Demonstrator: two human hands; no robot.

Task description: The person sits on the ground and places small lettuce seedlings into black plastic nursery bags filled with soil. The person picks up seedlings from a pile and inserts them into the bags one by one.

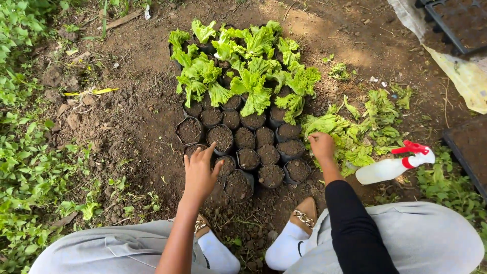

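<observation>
Bright dappled daylight, sunlit patches at the top (soft shade below), sharp focus, slight wide-angle edge stretch.

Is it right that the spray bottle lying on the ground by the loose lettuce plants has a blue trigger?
Not quite. The head view shows the spray bottle lying on the ground by the loose lettuce plants, but its trigger is red, not blue. The bottle itself is white. The right hand rests on those plants, and the left hand is at the soil-filled black bags.

You're outdoors on bare brown clumpy soil [137, 116], dappled sunlight up top. Green leafy ground weeds [25, 167] line the left edge; black plastic seedling tray [459, 23] upper right.
</observation>
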